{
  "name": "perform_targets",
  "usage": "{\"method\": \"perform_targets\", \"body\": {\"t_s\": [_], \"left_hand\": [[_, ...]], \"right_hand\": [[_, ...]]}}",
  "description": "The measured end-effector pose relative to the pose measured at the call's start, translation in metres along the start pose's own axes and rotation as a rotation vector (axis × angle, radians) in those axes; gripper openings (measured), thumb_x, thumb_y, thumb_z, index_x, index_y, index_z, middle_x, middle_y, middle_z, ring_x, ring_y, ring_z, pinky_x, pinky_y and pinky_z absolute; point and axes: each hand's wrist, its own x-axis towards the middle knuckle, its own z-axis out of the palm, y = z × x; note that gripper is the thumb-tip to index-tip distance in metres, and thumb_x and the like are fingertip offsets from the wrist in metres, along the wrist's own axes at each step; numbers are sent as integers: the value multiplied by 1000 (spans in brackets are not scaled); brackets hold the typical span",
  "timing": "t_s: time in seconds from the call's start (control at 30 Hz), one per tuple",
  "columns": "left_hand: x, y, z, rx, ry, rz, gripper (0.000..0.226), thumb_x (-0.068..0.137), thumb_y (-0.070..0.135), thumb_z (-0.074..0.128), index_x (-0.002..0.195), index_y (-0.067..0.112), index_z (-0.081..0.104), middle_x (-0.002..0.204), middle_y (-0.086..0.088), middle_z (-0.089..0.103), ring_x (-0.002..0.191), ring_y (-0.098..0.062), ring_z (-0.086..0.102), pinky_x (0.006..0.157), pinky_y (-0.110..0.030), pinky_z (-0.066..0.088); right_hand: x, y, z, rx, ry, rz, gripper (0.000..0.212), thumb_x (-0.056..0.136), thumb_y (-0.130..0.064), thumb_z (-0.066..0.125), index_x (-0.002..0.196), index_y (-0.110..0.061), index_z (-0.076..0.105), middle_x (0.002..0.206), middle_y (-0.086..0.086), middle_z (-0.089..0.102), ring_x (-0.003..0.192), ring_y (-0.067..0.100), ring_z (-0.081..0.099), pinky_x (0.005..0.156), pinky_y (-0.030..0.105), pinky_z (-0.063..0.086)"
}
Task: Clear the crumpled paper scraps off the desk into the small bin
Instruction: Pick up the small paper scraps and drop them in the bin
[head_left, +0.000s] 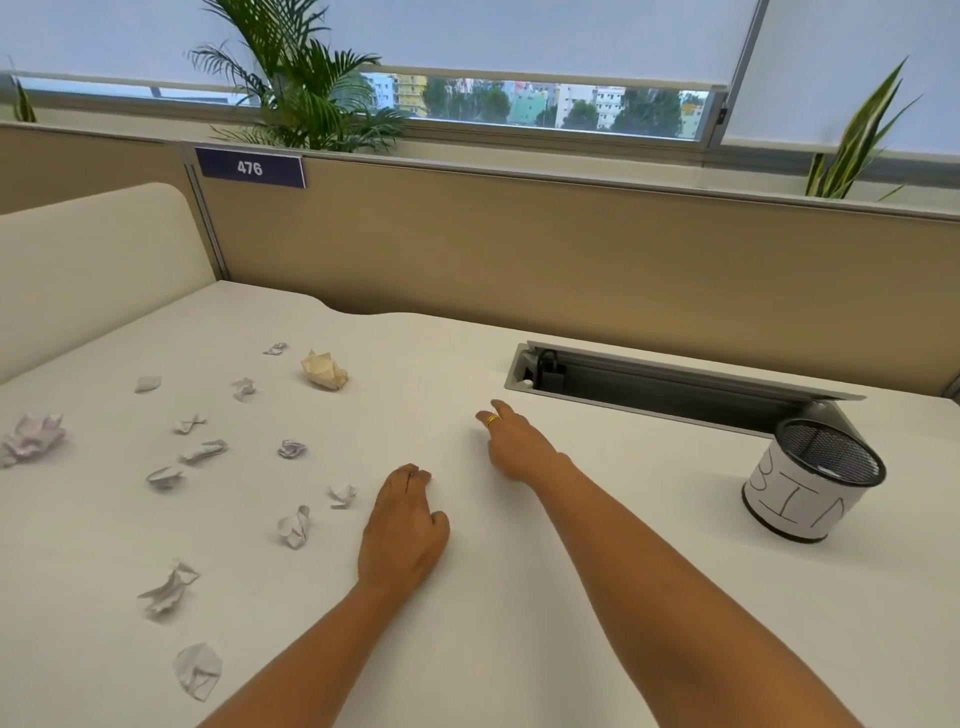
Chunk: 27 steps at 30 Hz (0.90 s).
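My left hand (402, 525) and right hand (514, 447) rest loosely curled, empty, on the surface (519, 623) between the paper scraps (294, 526) scattered leftward and the bin (795, 506) at right, handy for ferrying.

The flat white bench (519, 597) is plain white all over. The small crumpled paper scraps (202, 451) are mostly white, and some have a bit of pale purple, like the big crumpled paper lump (32, 439) at the left. One crumpled paper ball (324, 369) is creamy yellow. The small round mesh bin (826, 447) is black with a net pattern of tiny holes. The white paper wrap (795, 506) around it has black letters that say BIN. A shiny gold ring (492, 420) is on the right hand (519, 452). The back wall panel (571, 249) is tan. The little sign (250, 167) is dark blue with the white number 476. The leafy plants (306, 98) are green. The long slot (675, 395) in the bench is grey.
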Motion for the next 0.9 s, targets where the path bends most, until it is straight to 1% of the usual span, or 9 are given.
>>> {"method": "perform_targets", "body": {"t_s": [0.1,0.2,0.27,0.33,0.43,0.5,0.73,0.8,0.9], "left_hand": [[1,-1,0,-23,35,-4,45,83,5,42,127,11,43,140,-1,38,127,-17,42,99,-32,42],[3,-1,0,-35,64,14,37,84,2,42,120,9,49,131,-2,46,117,-18,49,89,-30,44],[3,-1,-1,-71,89,10,31,85,1,42,114,6,54,126,-4,51,111,-21,53,85,-32,45],[3,-2,-2,-101,117,13,29,87,0,43,111,5,58,122,-6,56,107,-23,57,83,-32,45],[4,-5,-2,-139,140,13,30,87,-3,43,110,5,61,121,-5,59,106,-23,58,82,-25,42],[4,-5,-2,-175,139,8,32,87,-5,43,111,4,62,122,-6,60,110,-23,57,86,-24,40],[1,-2,-4,-223,152,71,35,86,-7,43,114,5,61,124,-10,61,116,-24,56,96,-24,37],[-6,6,-5,-203,125,127,40,88,-3,41,121,13,57,131,-3,57,121,-19,52,98,-22,36],[-9,8,-4,-61,36,195,45,90,10,43,130,29,47,143,9,43,130,-9,42,100,-26,38]], "right_hand": [[11,0,0,-37,-30,14,59,93,5,31,148,-15,18,159,6,1,145,28,10,115,44,28],[16,3,6,-73,-68,42,59,94,5,29,148,-10,11,159,11,0,147,26,1,118,45,22],[14,5,12,-67,-78,50,55,95,3,27,147,-6,12,158,13,6,147,26,5,119,42,21],[9,7,16,-37,-37,52,52,95,3,27,146,-5,19,155,13,18,144,27,16,116,39,25],[-2,7,20,-1,68,51,45,92,5,31,135,-3,39,138,14,42,130,29,38,104,37,38],[-11,6,23,1,104,40,40,88,9,32,123,-1,50,126,16,51,120,29,45,96,37,44],[-58,10,30,82,182,28,34,85,11,35,112,4,56,115,20,54,109,30,49,95,40,44],[-80,16,30,99,204,32,33,87,9,36,111,4,56,116,19,55,111,29,48,96,39,43],[-94,23,35,123,228,9,31,90,3,37,114,2,57,119,12,58,113,25,47,96,31,42]]}}
